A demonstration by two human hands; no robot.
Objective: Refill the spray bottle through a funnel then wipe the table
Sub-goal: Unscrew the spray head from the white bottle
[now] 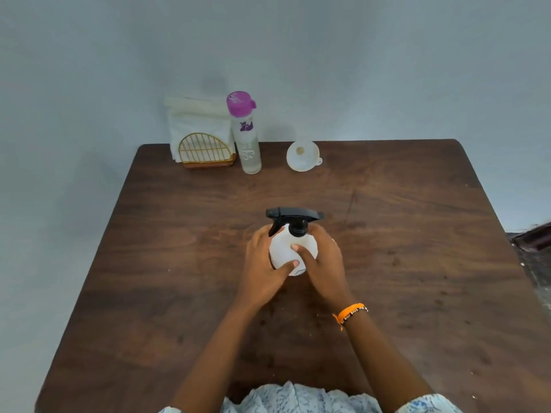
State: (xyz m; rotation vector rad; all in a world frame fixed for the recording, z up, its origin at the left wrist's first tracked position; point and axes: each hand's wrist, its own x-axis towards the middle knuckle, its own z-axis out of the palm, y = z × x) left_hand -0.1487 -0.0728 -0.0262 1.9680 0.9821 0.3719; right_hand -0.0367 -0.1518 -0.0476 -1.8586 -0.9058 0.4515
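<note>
A white spray bottle (283, 248) with a black trigger head stands upright in the middle of the dark wooden table (417, 234). My left hand (262, 269) wraps its left side, thumb across the front. My right hand (325, 263) holds its right side, with a finger on the white body just under the black cap. At the back stand a clear water bottle (249, 144) with a purple lid and a white funnel (302, 156), wide mouth up. White folded cloths (196, 120) sit in a gold wire holder (205, 153) at the back left.
The table stands against a pale blue-grey wall. Its left and right edges slope outward toward me. A dark object (533, 236) lies on the floor beyond the right edge. An orange band is on my right wrist.
</note>
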